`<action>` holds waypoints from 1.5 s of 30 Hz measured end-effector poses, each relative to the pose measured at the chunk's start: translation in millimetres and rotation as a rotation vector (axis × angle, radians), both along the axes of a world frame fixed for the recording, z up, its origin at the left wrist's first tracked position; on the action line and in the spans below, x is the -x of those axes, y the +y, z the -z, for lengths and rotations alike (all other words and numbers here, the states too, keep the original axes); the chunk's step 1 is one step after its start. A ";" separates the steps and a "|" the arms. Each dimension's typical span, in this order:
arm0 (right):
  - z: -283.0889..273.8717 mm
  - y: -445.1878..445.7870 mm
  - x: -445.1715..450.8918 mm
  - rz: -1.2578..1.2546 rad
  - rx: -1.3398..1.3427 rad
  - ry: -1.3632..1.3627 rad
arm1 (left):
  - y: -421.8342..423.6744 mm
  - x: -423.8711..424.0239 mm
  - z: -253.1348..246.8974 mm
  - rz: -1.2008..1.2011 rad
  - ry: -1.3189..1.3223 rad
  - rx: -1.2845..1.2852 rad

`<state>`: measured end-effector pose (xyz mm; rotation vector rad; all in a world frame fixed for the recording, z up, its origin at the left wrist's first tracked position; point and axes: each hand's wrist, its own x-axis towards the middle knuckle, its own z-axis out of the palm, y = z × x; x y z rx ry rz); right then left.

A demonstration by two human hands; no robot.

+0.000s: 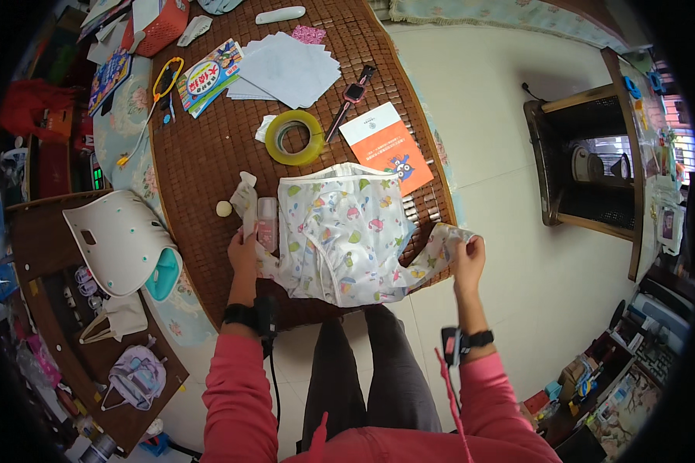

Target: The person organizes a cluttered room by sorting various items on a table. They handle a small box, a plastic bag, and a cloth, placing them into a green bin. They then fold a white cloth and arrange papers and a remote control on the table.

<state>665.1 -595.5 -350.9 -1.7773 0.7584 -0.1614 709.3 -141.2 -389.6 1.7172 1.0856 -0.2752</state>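
Note:
A white printed cloth garment [347, 237] with fruit and umbrella motifs, perhaps an apron or bib, lies spread at the near edge of the brown tiled mat. Its two long strips reach out sideways. The left strip is pinched in my left hand [242, 252], its end standing up past the fingers. My right hand [469, 254] grips the end of the right strip beyond the table's right edge. Between my left hand and the garment stands or lies a pink bottle [267, 224]. A round pale cap [224, 209] sits to the left of the strip.
Behind the garment lie a roll of yellow tape [294, 138], an orange and white booklet [389, 147], a smartwatch [354, 92], white papers [292, 69] and a colourful book [208, 78]. A white chair back [119, 243] stands at the left, a wooden stool [585, 162] at the right.

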 end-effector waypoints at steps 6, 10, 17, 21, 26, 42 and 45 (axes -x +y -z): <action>-101.3 139.9 23.0 -0.778 0.377 -0.315 | -41.0 23.6 -101.0 -0.032 -0.436 -0.069; -84.4 145.4 61.8 -1.017 0.275 -0.153 | -99.4 68.6 -130.8 0.776 -0.586 -0.368; -90.1 111.8 77.6 -1.065 0.607 -0.079 | -123.3 119.2 -77.0 1.307 -0.254 -0.557; -39.9 119.5 68.0 -1.358 0.943 -0.080 | -103.2 125.9 -35.6 1.389 -0.390 -0.764; -9.1 117.8 54.4 -1.418 1.017 -0.058 | -97.0 105.8 -21.7 1.448 -0.461 -0.867; -55.5 81.7 -83.7 -1.160 -0.072 0.109 | -63.8 -19.8 -50.9 1.065 -0.163 -0.046; 10.4 84.4 -107.6 -0.701 -0.233 -0.013 | -78.3 -31.5 -35.4 0.777 -0.433 -0.380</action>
